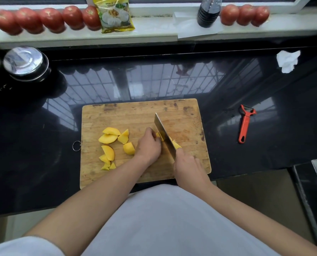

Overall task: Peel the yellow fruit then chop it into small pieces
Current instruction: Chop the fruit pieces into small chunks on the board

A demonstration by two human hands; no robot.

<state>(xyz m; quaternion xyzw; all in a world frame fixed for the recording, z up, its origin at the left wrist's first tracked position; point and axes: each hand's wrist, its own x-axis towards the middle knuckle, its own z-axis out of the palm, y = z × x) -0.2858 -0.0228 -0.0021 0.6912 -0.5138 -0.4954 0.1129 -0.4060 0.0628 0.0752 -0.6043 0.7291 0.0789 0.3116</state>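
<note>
My right hand [188,167] is wrapped round the knife [164,134] handle — blade down in the fruit [176,144] on the board [141,115]. My left hand [149,146], fingers curled, pins that piece beside the blade — cut chunks [107,138] lie to the left.

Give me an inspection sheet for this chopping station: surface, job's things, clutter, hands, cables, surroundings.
Surface: glossy black counter bearing a worn wooden cutting board.
Job's things: cut yellow fruit pieces lie on the board's left; the cleaver blade is down in more yellow fruit.
Clutter: orange peeler on the counter right of the board; crumpled tissue; steel lidded pot.
Hands: left hand holds the fruit beside the blade; right hand grips the cleaver handle.
Cables: nothing seen.
Surroundings: windowsill with tomatoes, a yellow food packet and a dark bottle.
</note>
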